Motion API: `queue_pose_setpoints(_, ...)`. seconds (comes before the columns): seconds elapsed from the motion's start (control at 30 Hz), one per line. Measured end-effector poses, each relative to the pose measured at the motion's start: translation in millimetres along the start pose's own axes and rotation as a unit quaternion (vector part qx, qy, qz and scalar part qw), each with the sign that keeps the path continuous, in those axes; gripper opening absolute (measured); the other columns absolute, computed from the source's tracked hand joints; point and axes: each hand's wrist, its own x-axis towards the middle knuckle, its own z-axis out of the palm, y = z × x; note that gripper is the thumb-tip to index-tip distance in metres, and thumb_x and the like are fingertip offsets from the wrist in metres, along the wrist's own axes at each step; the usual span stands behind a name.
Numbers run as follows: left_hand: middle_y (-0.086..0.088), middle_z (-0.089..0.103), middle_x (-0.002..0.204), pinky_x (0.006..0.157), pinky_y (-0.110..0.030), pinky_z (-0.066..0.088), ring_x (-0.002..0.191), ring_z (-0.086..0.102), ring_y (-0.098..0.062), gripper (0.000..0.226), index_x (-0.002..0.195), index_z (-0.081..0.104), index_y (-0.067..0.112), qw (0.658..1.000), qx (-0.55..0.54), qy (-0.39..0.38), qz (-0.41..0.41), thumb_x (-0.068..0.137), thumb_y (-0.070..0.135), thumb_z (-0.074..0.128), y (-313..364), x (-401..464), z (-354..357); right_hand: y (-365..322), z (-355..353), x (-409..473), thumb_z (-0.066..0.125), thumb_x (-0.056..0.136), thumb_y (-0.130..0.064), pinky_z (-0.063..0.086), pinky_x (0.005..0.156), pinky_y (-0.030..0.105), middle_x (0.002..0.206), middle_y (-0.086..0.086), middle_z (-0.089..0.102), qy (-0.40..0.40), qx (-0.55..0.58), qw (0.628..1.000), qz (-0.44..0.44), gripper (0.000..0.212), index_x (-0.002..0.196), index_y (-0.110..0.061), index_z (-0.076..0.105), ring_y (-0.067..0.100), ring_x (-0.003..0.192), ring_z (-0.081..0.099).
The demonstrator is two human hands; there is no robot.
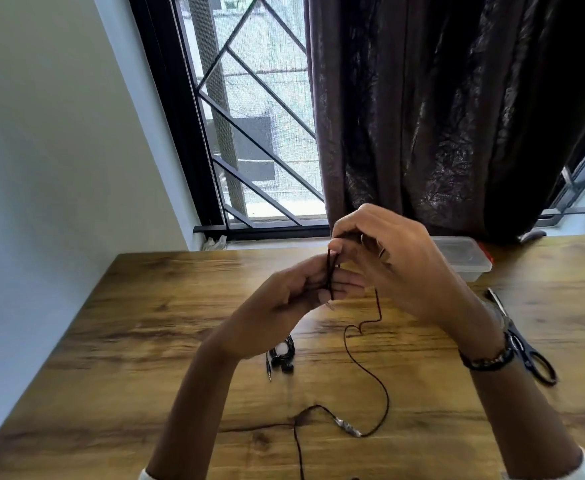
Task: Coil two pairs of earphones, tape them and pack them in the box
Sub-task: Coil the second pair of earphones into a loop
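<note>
Both hands are raised above the wooden table (145, 323). My left hand (284, 303) has a few turns of a black earphone cable (367, 368) looped around its fingers. My right hand (395, 268) pinches the same cable just above those loops. The loose cable hangs down to the table, passes an inline remote (348, 427) and runs off the near edge. A second pair of earphones (282, 355) lies coiled and taped on the table under my left wrist, its plug sticking out. A clear plastic box (467, 259) with a lid sits behind my right hand.
Black-handled scissors (523, 344) lie on the table at the right, partly behind my right wrist. A window with a black grille and a dark curtain stand beyond the table's far edge. A white wall is to the left.
</note>
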Motion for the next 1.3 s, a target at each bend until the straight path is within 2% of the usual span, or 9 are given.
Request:
queue_pose_setpoints(0.1, -0.013, 0.063, 0.121, 0.094, -0.023, 0.045, 0.113, 0.061, -0.019, 0.042, 0.136, 0.039, -0.005, 0.999, -0.049, -0.002, 0.016, 0.095, -0.010, 0.036, 6.4, -3.2, 0.2, 2.2, -2.6, 0.3, 0.061, 0.095, -0.014, 0.045, 0.065, 0.030, 0.086, 0.001, 0.062, 0.033, 0.038, 0.999, 0.009, 0.009, 0.093, -0.007, 0.066, 0.019, 0.075, 0.059)
queue_pose_setpoints(0.47, -0.002, 0.073, 0.097, 0.077, -0.018, 0.049, 0.081, 0.066, -0.009, 0.035, 0.124, 0.058, 0.007, 0.988, -0.133, 0.070, 0.037, 0.093, 0.007, 0.043, 18.9, -4.7, 6.3, 5.2, 4.2, -3.9, 0.054, 0.098, -0.015, 0.051, 0.067, 0.034, 0.086, 0.004, 0.066, 0.052, 0.132, 0.990, 0.025, 0.016, 0.094, -0.004, 0.066, 0.019, 0.079, 0.063)
queue_pose_setpoints(0.57, -0.001, 0.072, 0.098, 0.078, -0.017, 0.050, 0.081, 0.064, -0.008, 0.036, 0.122, 0.062, 0.009, 0.980, -0.178, 0.072, 0.051, 0.093, 0.005, 0.042, 19.9, -4.3, 6.4, 9.2, 16.7, -8.8, 0.048, 0.100, -0.014, 0.048, 0.060, 0.041, 0.078, 0.008, 0.062, 0.050, 0.186, 0.980, 0.051, 0.017, 0.095, -0.006, 0.063, 0.022, 0.069, 0.059)
queue_pose_setpoints(0.67, -0.005, 0.071, 0.103, 0.081, -0.018, 0.050, 0.087, 0.065, -0.010, 0.036, 0.123, 0.061, 0.006, 0.972, -0.214, 0.075, 0.054, 0.092, 0.003, 0.042, 19.8, -2.4, 8.1, 9.9, 33.5, -18.0, 0.043, 0.100, -0.025, 0.049, 0.062, 0.049, 0.079, 0.015, 0.061, 0.051, 0.235, 0.967, 0.088, 0.023, 0.101, -0.010, 0.061, 0.029, 0.071, 0.058)
queue_pose_setpoints(0.83, -0.008, 0.071, 0.110, 0.086, -0.021, 0.051, 0.098, 0.067, -0.013, 0.038, 0.125, 0.060, 0.009, 0.967, -0.230, 0.095, 0.050, 0.091, 0.000, 0.046, 16.9, -0.5, 9.4, 3.4, 56.5, -32.7, 0.041, 0.099, -0.027, 0.042, 0.056, 0.038, 0.069, 0.002, 0.055, 0.067, 0.276, 0.950, 0.128, 0.025, 0.098, -0.008, 0.058, 0.011, 0.062, 0.048)
queue_pose_setpoints(0.93, -0.008, 0.071, 0.109, 0.082, -0.020, 0.052, 0.097, 0.067, -0.012, 0.040, 0.127, 0.058, 0.007, 0.964, -0.234, 0.115, 0.046, 0.091, -0.002, 0.044, 15.2, -0.1, 9.9, -4.6, 65.1, -36.7, 0.041, 0.100, -0.024, 0.038, 0.051, 0.026, 0.063, -0.008, 0.051, 0.089, 0.280, 0.947, 0.131, 0.018, 0.094, -0.024, 0.057, 0.006, 0.055, 0.044)
queue_pose_setpoints(1.03, -0.008, 0.071, 0.109, 0.087, -0.024, 0.052, 0.095, 0.067, -0.012, 0.038, 0.127, 0.056, 0.003, 0.959, -0.241, 0.140, 0.051, 0.090, 0.001, 0.045, 13.6, 0.6, 8.6, -8.0, 70.2, -40.9, 0.040, 0.100, -0.033, 0.038, 0.046, 0.041, 0.062, -0.008, 0.050, 0.085, 0.259, 0.951, 0.142, 0.022, 0.093, -0.019, 0.055, 0.020, 0.050, 0.043)
queue_pose_setpoints(1.1, -0.009, 0.071, 0.107, 0.090, -0.027, 0.052, 0.089, 0.066, -0.011, 0.036, 0.125, 0.058, 0.002, 0.956, -0.250, 0.150, 0.044, 0.091, 0.004, 0.045, 13.6, 0.3, 7.1, -7.5, 69.7, -42.9, 0.040, 0.101, -0.033, 0.038, 0.047, 0.044, 0.062, -0.007, 0.050, 0.079, 0.249, 0.954, 0.145, 0.025, 0.095, -0.016, 0.056, 0.020, 0.051, 0.044)
queue_pose_setpoints(1.3, -0.002, 0.067, 0.073, 0.064, -0.015, 0.051, 0.064, 0.059, -0.007, 0.027, 0.089, 0.075, 0.012, 0.959, -0.232, 0.161, -0.025, 0.089, 0.011, 0.048, 15.6, -5.9, 3.6, -6.8, 46.9, -32.8, 0.040, 0.098, -0.040, 0.038, 0.050, 0.039, 0.067, -0.004, 0.058, 0.100, 0.260, 0.945, 0.172, 0.029, 0.095, -0.021, 0.062, 0.026, 0.056, 0.048)
